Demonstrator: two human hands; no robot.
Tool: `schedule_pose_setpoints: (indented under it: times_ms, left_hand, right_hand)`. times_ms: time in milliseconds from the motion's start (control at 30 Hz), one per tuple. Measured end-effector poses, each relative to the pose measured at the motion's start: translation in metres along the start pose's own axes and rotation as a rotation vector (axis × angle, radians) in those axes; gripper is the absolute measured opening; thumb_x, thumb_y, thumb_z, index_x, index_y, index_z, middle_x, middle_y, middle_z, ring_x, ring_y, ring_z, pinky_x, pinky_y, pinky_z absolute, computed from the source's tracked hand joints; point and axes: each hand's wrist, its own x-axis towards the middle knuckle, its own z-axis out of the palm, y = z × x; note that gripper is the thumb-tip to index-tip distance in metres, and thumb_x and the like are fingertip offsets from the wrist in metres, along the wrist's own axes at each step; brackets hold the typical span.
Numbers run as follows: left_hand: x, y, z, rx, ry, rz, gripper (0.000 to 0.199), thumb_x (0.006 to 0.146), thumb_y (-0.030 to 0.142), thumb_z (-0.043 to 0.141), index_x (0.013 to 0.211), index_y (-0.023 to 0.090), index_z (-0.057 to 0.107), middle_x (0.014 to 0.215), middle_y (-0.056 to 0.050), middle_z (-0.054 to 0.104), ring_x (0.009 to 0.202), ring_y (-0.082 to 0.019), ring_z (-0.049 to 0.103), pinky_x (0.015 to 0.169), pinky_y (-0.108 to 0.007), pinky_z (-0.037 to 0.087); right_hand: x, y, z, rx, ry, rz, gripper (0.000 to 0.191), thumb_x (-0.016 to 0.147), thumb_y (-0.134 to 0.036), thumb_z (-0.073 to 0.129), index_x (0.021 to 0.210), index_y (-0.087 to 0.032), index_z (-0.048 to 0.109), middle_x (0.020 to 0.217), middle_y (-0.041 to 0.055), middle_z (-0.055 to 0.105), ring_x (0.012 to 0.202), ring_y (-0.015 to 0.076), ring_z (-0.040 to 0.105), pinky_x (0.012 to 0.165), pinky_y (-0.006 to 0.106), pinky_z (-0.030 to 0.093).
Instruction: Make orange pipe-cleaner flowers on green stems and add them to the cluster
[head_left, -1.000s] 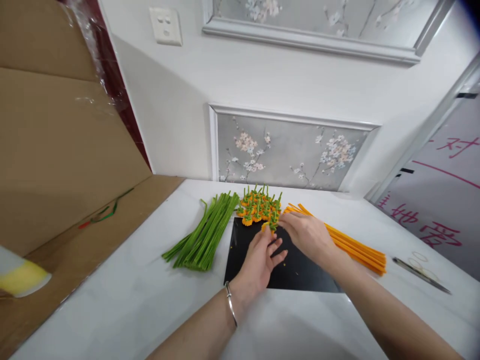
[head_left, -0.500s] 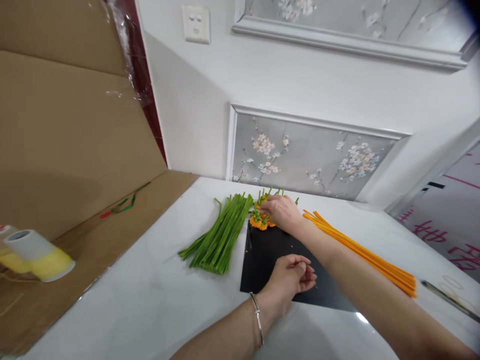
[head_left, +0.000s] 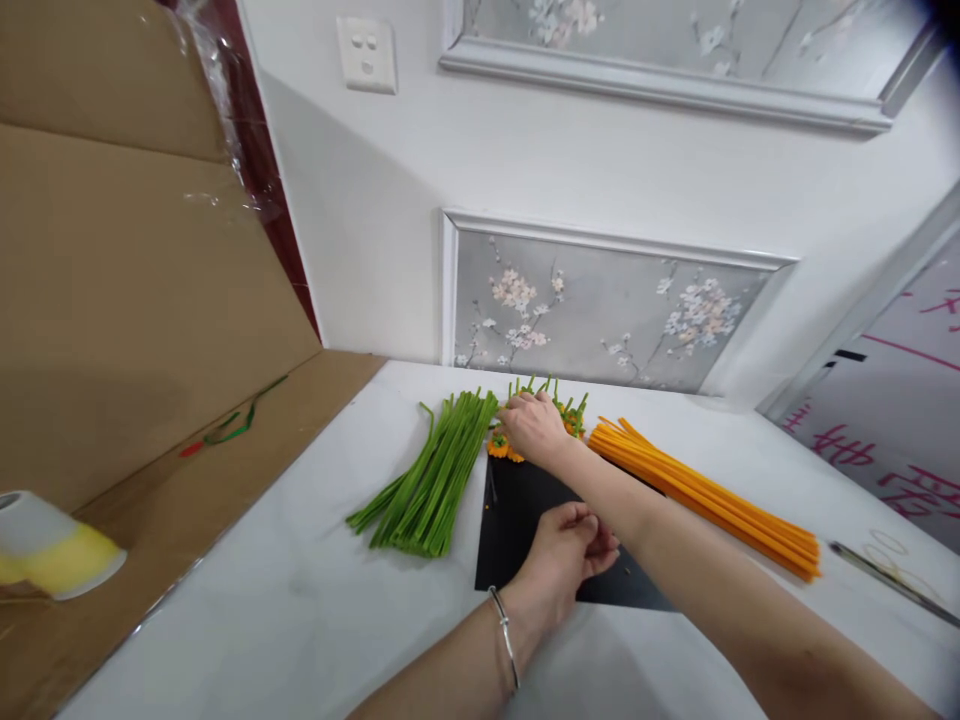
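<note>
My right hand (head_left: 534, 428) reaches over a cluster of small orange flowers with green stems (head_left: 574, 418) at the back of a black mat (head_left: 517, 510). Its fingers bend down among the flowers, and their tips are partly hidden. My left hand (head_left: 566, 555), with a bracelet at the wrist, is above the mat's front part. Thumb and fingers are pressed together there; anything between them is too small to make out. A bundle of green fuzzy stems (head_left: 435, 475) lies left of the mat, and a bundle of orange ones (head_left: 705, 495) lies to the right.
Tweezers (head_left: 892, 580) and thin loops (head_left: 889, 550) lie at the right on the white table (head_left: 262, 590). A yellow and white spool (head_left: 60, 550) stands on cardboard at the left, near a green and red piece (head_left: 232, 425). A wall (head_left: 375, 250) rises behind.
The view has shifted slightly. My right hand has moved a little left over the flowers, uncovering more of them on its right. My left hand stays pinched above the mat.
</note>
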Motion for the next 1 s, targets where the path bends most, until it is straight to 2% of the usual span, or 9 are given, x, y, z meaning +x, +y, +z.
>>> schedule_pose_setpoints:
  times_ms: [100, 167, 300, 467, 533, 633, 800, 900, 1000]
  left_hand:
    - [0.003, 0.008, -0.004, -0.007, 0.027, 0.028, 0.004, 0.081, 0.014, 0.065, 0.077, 0.011, 0.064, 0.068, -0.004, 0.064, 0.062, -0.011, 0.061, 0.070, -0.027, 0.051]
    - [0.005, 0.013, -0.006, -0.008, 0.038, 0.042, 0.003, 0.082, 0.011, 0.062, 0.081, 0.012, 0.064, 0.073, -0.005, 0.065, 0.066, -0.011, 0.063, 0.071, -0.026, 0.052]
    - [0.006, 0.021, -0.007, -0.001, 0.013, 0.032, 0.004, 0.085, 0.013, 0.062, 0.085, 0.012, 0.065, 0.076, -0.006, 0.066, 0.066, -0.011, 0.063, 0.070, -0.024, 0.052]
    - [0.008, 0.024, -0.003, 0.051, 0.013, 0.021, 0.005, 0.085, 0.011, 0.061, 0.088, 0.012, 0.066, 0.081, -0.007, 0.067, 0.071, -0.012, 0.065, 0.070, -0.024, 0.054]
    - [0.009, 0.024, -0.003, 0.079, -0.001, 0.019, 0.006, 0.085, 0.011, 0.062, 0.089, 0.012, 0.065, 0.082, -0.007, 0.067, 0.072, -0.012, 0.065, 0.071, -0.024, 0.054]
    - [0.012, 0.026, -0.004, 0.116, -0.014, 0.026, 0.008, 0.087, 0.011, 0.060, 0.092, 0.012, 0.065, 0.082, -0.008, 0.067, 0.073, -0.012, 0.066, 0.072, -0.024, 0.054]
    - [0.012, 0.029, -0.004, 0.172, -0.021, 0.001, 0.010, 0.089, 0.010, 0.055, 0.091, 0.011, 0.064, 0.082, -0.008, 0.067, 0.073, -0.011, 0.065, 0.073, -0.024, 0.055]
    - [0.009, 0.026, -0.004, 0.234, -0.019, 0.028, 0.011, 0.089, 0.010, 0.055, 0.091, 0.011, 0.065, 0.080, -0.007, 0.066, 0.072, -0.011, 0.065, 0.073, -0.023, 0.054]
    - [0.009, 0.020, -0.005, 0.360, -0.037, 0.086, 0.012, 0.089, 0.014, 0.055, 0.092, 0.012, 0.066, 0.083, -0.008, 0.068, 0.072, -0.011, 0.066, 0.075, -0.026, 0.055]
  right_hand:
    - [-0.009, 0.006, -0.011, 0.072, 0.057, 0.027, 0.024, 0.092, -0.033, 0.053, 0.111, -0.024, 0.067, 0.107, 0.0101, 0.067, 0.106, 0.0251, 0.056, 0.088, 0.036, 0.034]
    - [-0.020, 0.017, -0.018, 0.131, 0.090, 0.062, 0.026, 0.093, -0.033, 0.051, 0.114, -0.026, 0.065, 0.108, 0.0089, 0.068, 0.106, 0.0243, 0.058, 0.089, 0.035, 0.035]
    - [-0.060, 0.056, -0.029, 0.265, 0.145, 0.177, 0.027, 0.096, -0.026, 0.044, 0.113, -0.024, 0.065, 0.107, 0.0064, 0.070, 0.097, 0.0191, 0.064, 0.086, 0.030, 0.040]
    - [-0.126, 0.105, -0.032, 0.468, 0.283, 0.400, 0.029, 0.095, -0.024, 0.037, 0.092, -0.016, 0.065, 0.085, 0.0063, 0.072, 0.080, 0.0167, 0.067, 0.074, 0.026, 0.048]
    - [-0.148, 0.114, -0.029, 0.709, 0.405, 0.499, 0.026, 0.091, -0.031, 0.043, 0.086, -0.017, 0.064, 0.078, 0.0050, 0.070, 0.073, 0.0170, 0.067, 0.071, 0.026, 0.050]
    - [-0.169, 0.119, -0.023, 0.820, 0.420, 0.589, 0.024, 0.087, -0.036, 0.047, 0.083, -0.018, 0.063, 0.076, 0.0030, 0.069, 0.065, 0.0163, 0.067, 0.064, 0.026, 0.050]
    - [-0.179, 0.113, 0.001, 0.712, 0.361, 0.628, 0.024, 0.087, -0.030, 0.043, 0.078, -0.020, 0.064, 0.071, 0.0024, 0.070, 0.062, 0.0179, 0.067, 0.063, 0.028, 0.049]
    - [-0.179, 0.104, 0.021, 0.673, 0.352, 0.585, 0.024, 0.086, -0.026, 0.045, 0.075, -0.021, 0.066, 0.074, 0.0040, 0.071, 0.069, 0.0214, 0.066, 0.067, 0.031, 0.048]
    - [-0.180, 0.100, 0.034, 0.610, 0.367, 0.561, 0.023, 0.087, -0.024, 0.046, 0.085, -0.022, 0.069, 0.089, 0.0064, 0.073, 0.082, 0.0248, 0.066, 0.074, 0.035, 0.047]
